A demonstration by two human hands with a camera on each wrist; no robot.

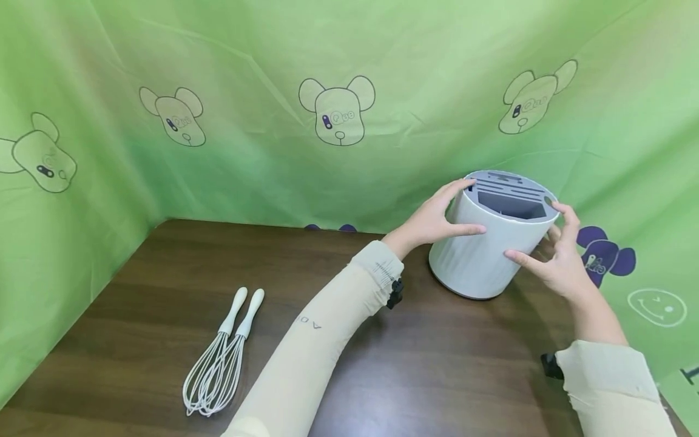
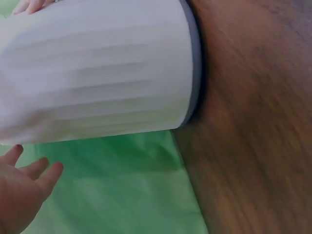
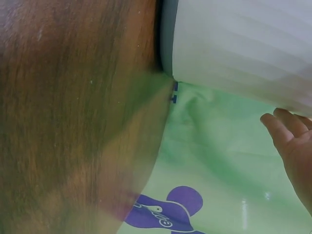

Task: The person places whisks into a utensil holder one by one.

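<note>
1. Cloth [image 1: 306, 182]: green, printed with bear heads, hanging behind and along both sides of the table.
2. Table [image 1: 426, 370]: dark wood, carrying everything else here.
3. Holder [image 1: 469, 261]: white, near the table's back edge, right of centre. Its slotted grey top faces up, and its dark base appears to rest on the wood.
4. Whisks [image 1: 244, 326]: two, lying side by side, partly overlapping, on the table's left part, well apart from the holder and untouched.
5. Hands: apart from each other, one on either side of the holder. The left hand [image 1: 430, 220] has fingers at the rim and its thumb along the front, all fairly straight. The right hand [image 1: 562, 267] is spread likewise, a finger at the rim, thumb toward the front. How firmly either presses, I cannot tell.
6. Step in hand: apparently steadying or placing the holder; the pictures do not settle which. The next move probably calls for even pressure from both sides, or an even release, keeping the base flat.
</note>
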